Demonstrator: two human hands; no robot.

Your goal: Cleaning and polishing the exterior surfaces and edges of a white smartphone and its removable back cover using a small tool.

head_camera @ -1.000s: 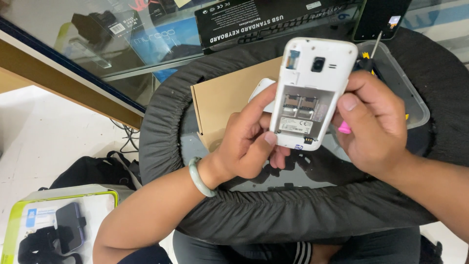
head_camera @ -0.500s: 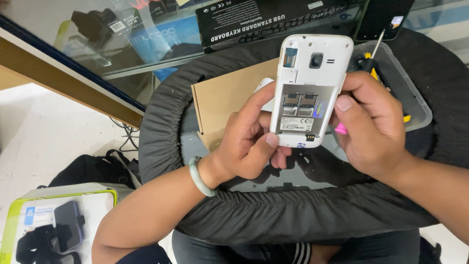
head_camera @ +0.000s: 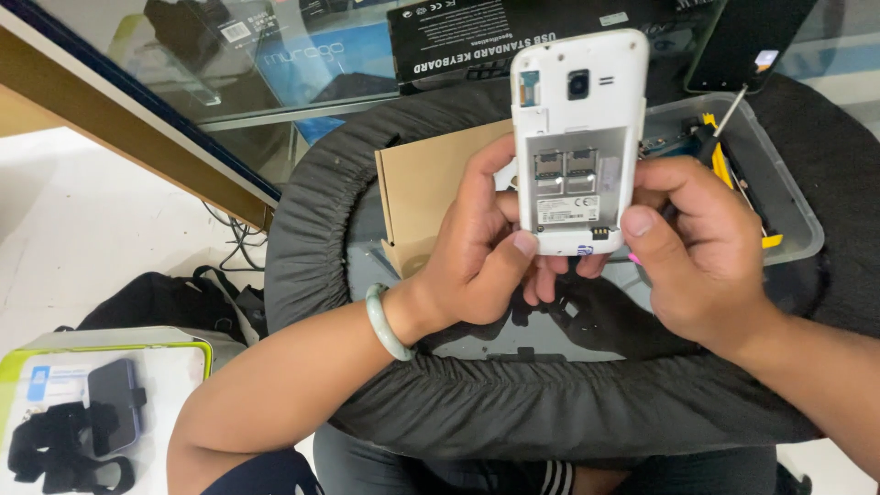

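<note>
— What is the grip doing?
— Both hands are clamping a white phone (head_camera: 577, 137): the left hand (head_camera: 481, 252) and right hand (head_camera: 701, 252) are pinching its lower edge.
— How is it looking?
— Back cover off, standing upright, showing its camera lens, card slots and empty battery bay, above the dark round desk (head_camera: 550, 403), near a cardboard box (head_camera: 426, 188).

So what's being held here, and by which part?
A white phone with its back cover off, gripped at its lower end by both the left hand and right hand.
</note>
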